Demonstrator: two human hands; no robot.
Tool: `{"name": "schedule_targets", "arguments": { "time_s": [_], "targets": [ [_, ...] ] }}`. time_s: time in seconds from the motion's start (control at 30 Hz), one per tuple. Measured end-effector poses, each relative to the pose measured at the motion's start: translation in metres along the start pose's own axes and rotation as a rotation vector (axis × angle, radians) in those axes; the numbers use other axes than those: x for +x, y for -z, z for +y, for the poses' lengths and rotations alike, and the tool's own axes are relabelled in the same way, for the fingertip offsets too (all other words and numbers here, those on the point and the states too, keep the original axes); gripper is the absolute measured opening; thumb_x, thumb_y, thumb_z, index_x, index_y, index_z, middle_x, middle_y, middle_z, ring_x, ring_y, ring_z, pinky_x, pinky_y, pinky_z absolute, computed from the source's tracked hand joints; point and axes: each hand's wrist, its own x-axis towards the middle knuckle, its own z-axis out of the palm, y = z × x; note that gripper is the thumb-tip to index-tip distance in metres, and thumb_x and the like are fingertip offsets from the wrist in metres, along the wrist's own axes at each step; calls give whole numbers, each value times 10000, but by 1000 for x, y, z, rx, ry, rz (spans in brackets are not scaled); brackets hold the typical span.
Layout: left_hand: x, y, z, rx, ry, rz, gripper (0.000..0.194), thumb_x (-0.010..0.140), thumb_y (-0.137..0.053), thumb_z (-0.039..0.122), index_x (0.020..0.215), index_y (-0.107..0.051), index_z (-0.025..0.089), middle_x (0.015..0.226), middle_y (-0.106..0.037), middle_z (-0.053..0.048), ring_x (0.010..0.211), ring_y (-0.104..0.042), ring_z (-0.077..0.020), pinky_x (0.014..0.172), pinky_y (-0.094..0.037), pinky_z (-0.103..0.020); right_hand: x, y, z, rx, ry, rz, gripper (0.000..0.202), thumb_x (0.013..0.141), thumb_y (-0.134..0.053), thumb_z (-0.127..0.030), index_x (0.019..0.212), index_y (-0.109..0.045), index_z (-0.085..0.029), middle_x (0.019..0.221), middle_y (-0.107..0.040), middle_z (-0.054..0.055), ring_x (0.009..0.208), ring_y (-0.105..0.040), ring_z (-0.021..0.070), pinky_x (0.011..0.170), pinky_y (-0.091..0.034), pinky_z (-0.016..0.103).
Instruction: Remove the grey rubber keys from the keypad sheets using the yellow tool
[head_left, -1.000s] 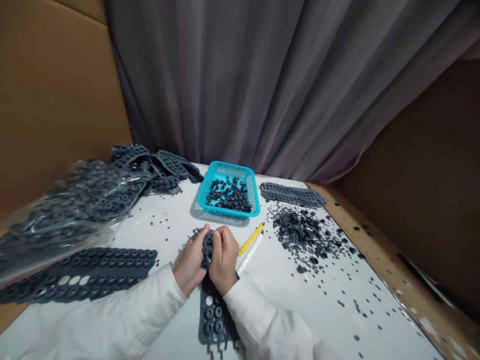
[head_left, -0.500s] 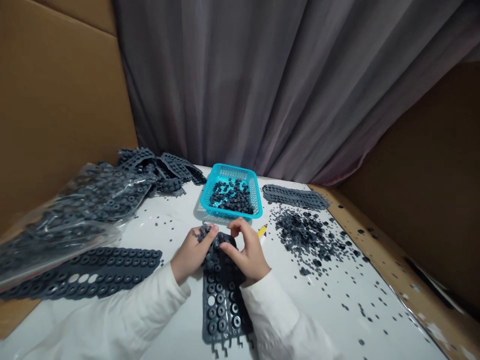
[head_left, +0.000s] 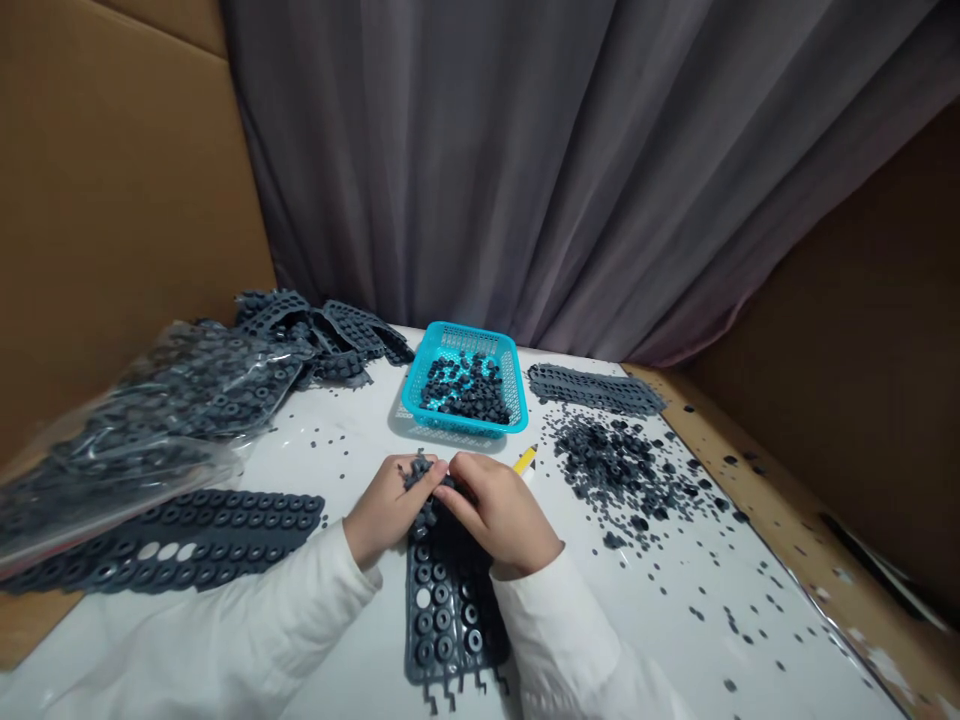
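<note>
One head-worn camera looks forward and down, close over the table [head_left: 660, 600], facing the curtain [head_left: 570, 170].

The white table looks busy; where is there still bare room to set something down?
The white table is barest between the left hand and the flat rubber sheet, and near the right sleeve, with only stray bits. It is crowded around the blue basket, loose ring pile and bagged sheets.

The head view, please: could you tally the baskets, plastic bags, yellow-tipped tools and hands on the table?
Blue basket: 1
Clear plastic bag of dark sheets: 1
Yellow-tipped tool: 1
Hands, left hand and right hand, both on the dark ring sheet: 2
Total: 5
</note>
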Motion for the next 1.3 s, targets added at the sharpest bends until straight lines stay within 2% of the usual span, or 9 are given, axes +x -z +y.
{"name": "schedule_targets", "arguments": {
  "time_s": [0.1,0.3,0.5,0.77,0.87,0.97,1.1,1.17,1.3],
  "targets": [
    [0,1,-2,55,-27,14,311,774,-569,364,527,-570,175,529,-522,0,563,-458,-148,579,-347,-243,0,-1,-1,-10,-34,74,168,843,-505,-353,816,-445,-198,734,-534,27,630,-475,157,569,-341,254],
    [-1,1,-2,97,-73,-35,294,823,-499,339,600,-595,173,605,-570,-20,625,-510,-164,627,-379,-253,0,-3,-2,-25,-72,-6,209,843,-504,-351,717,-436,-198,666,-523,3,584,-465,141,537,-300,239],
    [-1,2,-2,129,-114,-86,314,849,-462,308,580,-553,175,593,-540,-14,612,-488,-151,617,-373,-247,0,-6,-3,21,-41,-24,197,866,-476,-318,714,-458,-195,689,-542,14,610,-483,144,558,-318,242],
    [4,3,-13,21,-36,-54,303,836,-488,351,602,-533,165,594,-509,3,608,-465,-132,611,-380,-237,1,-16,-1,181,35,56,270,911,-373,-266,671,-466,-187,607,-481,0,548,-428,121,544,-304,237],
    [4,-1,-19,-123,37,25,276,790,-560,365,610,-557,155,600,-536,0,612,-485,-128,623,-403,-237,2,-28,-2,302,7,149,279,905,-378,-251,636,-415,-184,583,-424,-17,542,-402,110,550,-302,234],
    [2,-9,-22,-378,169,156,251,718,-644,375,637,-574,149,589,-557,9,593,-513,-121,591,-422,-227,4,-45,-6,460,-89,311,302,904,-378,-266,614,-360,-187,563,-367,-35,530,-379,100,537,-289,228],
    [-1,-18,-19,-676,304,332,257,624,-727,345,655,-565,148,544,-574,26,576,-572,-131,549,-447,-217,9,-65,-14,572,-235,492,303,909,-369,-292,626,-369,-185,568,-384,-38,542,-384,101,529,-289,225],
    [-1,-20,-14,-752,347,369,259,595,-746,320,656,-567,144,533,-587,25,582,-600,-145,550,-464,-220,11,-70,-17,564,-282,553,294,910,-363,-294,639,-387,-183,573,-404,-36,549,-391,104,532,-291,227],
    [-1,-23,-9,-854,414,366,204,613,-732,256,639,-569,136,547,-622,10,612,-634,-161,584,-496,-227,14,-76,-18,519,-341,651,308,909,-354,-294,619,-349,-191,562,-376,-41,531,-365,104,521,-275,234]
  ]
}}
